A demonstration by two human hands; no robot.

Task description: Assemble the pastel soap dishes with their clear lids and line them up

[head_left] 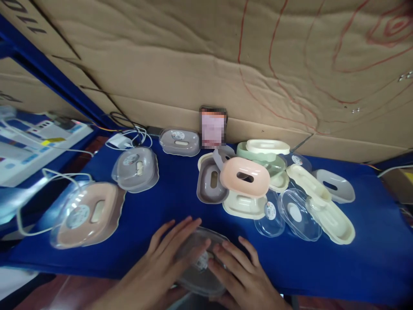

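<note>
At the near edge of the table, a grey oval plastic box with a clear lid (206, 275) is between my two hands, slightly blurred. My left hand (176, 254) grips its left side, with the fingers stretched over the lid. From the right, my right hand (237, 271) holds the same box, its fingertips resting on the lid near a round label. Parts of the box are hidden under the fingers. Other lidded boxes stand to the left: a pink one (108, 224), a grey one (150, 170) and another grey one (190, 148) farther back.
Loose parts lie in a pile at the right: a pink tray (230, 170), a grey tray (204, 189), several cream trays (340, 224) and clear lids (300, 226). A phone-like screen (213, 127) leans on the cardboard wall (155, 73). White cables and a power strip (72, 137) are at left.
</note>
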